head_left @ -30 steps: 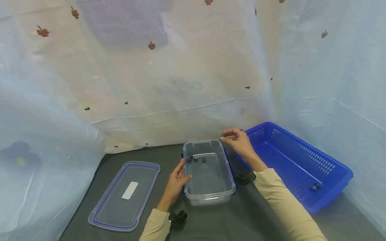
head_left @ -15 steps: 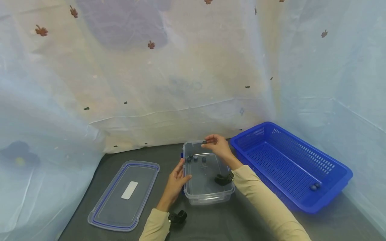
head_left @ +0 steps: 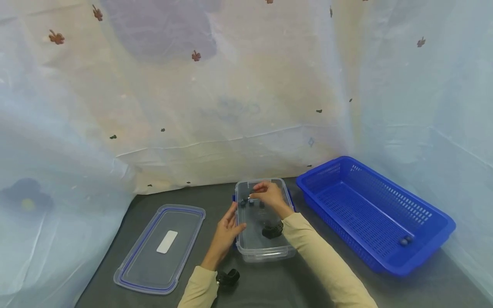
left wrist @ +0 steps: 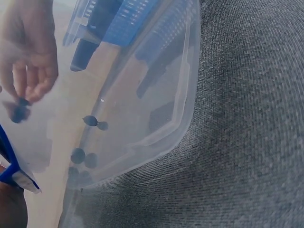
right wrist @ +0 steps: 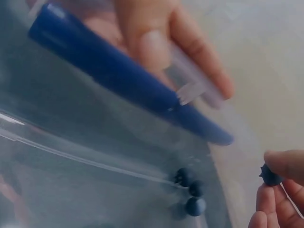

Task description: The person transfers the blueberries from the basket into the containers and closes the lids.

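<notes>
My left hand (head_left: 225, 231) holds the left wall of a clear plastic container (head_left: 265, 256). In the right wrist view, that hand's thumb and fingers (right wrist: 199, 52) straddle the rim beside a blue clip (right wrist: 104, 71). Over the far half of the container is my right hand (head_left: 269, 196), seen from below in the left wrist view. Its thumb and fingertips pinch a blueberry (right wrist: 271, 175), whose crown shows. Several more blueberries (right wrist: 194, 207) lie on the container's floor near its far left corner.
A blue perforated basket (head_left: 360, 218) stands on the right, with blueberries (head_left: 405, 241) near its front end. On the left lies the container's lid (head_left: 146, 269), blue-edged, bearing a white label (head_left: 167, 241). Behind the dark cloth (head_left: 192, 194) hangs a patterned curtain (head_left: 231, 149).
My right hand has moved left from beside the basket, over the container's rim, and lower toward the berries inside, carrying the blueberry. The left hand stays on the container.
</notes>
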A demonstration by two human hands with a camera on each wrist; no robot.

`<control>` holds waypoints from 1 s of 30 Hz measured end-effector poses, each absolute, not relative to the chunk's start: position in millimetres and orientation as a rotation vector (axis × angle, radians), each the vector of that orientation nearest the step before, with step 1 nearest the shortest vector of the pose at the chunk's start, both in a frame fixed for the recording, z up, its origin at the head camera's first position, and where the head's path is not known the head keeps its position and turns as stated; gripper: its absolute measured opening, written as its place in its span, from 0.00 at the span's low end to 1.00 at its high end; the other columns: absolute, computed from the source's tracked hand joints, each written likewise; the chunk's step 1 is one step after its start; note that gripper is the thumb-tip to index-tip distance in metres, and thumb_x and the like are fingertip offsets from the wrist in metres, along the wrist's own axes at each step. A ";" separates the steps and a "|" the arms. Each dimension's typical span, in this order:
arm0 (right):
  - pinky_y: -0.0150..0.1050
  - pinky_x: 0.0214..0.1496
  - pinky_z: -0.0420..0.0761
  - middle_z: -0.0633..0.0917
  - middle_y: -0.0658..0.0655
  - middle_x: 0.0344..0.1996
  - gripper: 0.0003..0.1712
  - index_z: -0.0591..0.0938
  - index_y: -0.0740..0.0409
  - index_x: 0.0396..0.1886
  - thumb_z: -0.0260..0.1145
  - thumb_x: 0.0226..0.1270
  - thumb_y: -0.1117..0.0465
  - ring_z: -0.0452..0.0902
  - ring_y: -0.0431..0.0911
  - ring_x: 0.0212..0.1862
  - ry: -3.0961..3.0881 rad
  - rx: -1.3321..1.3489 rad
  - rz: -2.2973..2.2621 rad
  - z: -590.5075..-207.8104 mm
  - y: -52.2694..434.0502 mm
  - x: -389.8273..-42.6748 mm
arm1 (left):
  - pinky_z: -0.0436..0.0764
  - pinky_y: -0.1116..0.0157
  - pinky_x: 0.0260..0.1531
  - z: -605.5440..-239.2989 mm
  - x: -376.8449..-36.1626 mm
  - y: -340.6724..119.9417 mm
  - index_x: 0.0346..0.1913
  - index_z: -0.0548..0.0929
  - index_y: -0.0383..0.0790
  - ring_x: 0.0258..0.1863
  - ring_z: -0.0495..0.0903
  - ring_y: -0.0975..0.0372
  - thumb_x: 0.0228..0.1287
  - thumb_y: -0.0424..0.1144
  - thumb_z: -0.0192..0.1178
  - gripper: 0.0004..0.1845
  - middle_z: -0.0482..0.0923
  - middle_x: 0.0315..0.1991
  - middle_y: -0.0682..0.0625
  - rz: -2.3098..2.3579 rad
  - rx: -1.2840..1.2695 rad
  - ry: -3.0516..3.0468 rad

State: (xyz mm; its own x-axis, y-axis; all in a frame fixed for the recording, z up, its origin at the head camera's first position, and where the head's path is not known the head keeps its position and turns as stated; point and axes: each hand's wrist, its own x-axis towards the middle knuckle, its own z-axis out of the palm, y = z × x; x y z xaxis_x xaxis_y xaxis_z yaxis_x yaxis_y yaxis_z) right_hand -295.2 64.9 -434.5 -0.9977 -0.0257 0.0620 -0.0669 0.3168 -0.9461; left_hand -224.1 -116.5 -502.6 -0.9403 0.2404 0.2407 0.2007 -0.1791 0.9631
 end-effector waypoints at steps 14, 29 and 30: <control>0.38 0.34 0.80 0.84 0.51 0.24 0.12 0.85 0.65 0.33 0.78 0.48 0.66 0.78 0.44 0.29 -2.719 0.166 1.487 -471.6 54.0 -306.1 | 0.56 0.59 0.68 -503.2 -225.5 -116.6 0.75 0.53 0.31 0.73 0.47 0.49 0.62 0.22 0.59 0.40 0.41 0.77 0.41 2.334 0.529 1.984; 0.35 0.30 0.79 0.85 0.55 0.25 0.12 0.86 0.69 0.32 0.76 0.44 0.71 0.77 0.44 0.28 -2.779 0.255 1.415 -476.8 49.0 -299.4 | 0.53 0.56 0.70 -502.6 -223.6 -116.9 0.75 0.53 0.31 0.74 0.45 0.49 0.63 0.22 0.59 0.39 0.42 0.77 0.41 2.322 0.542 2.001; 0.35 0.30 0.79 0.85 0.55 0.25 0.12 0.86 0.69 0.32 0.76 0.44 0.71 0.77 0.44 0.28 -2.782 0.254 1.411 -476.6 48.7 -299.2 | 0.52 0.57 0.70 -502.8 -223.5 -117.2 0.75 0.53 0.31 0.74 0.45 0.50 0.63 0.22 0.59 0.40 0.42 0.77 0.41 2.319 0.538 2.004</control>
State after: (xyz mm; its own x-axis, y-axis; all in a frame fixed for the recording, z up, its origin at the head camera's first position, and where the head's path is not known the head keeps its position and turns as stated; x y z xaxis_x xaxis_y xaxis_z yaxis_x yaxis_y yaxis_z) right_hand -299.2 48.7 -476.6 -0.9868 -0.1389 0.0833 -0.1493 0.5803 -0.8006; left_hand -223.5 -117.2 -502.8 -0.9397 0.2445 0.2391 0.2011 -0.1703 0.9647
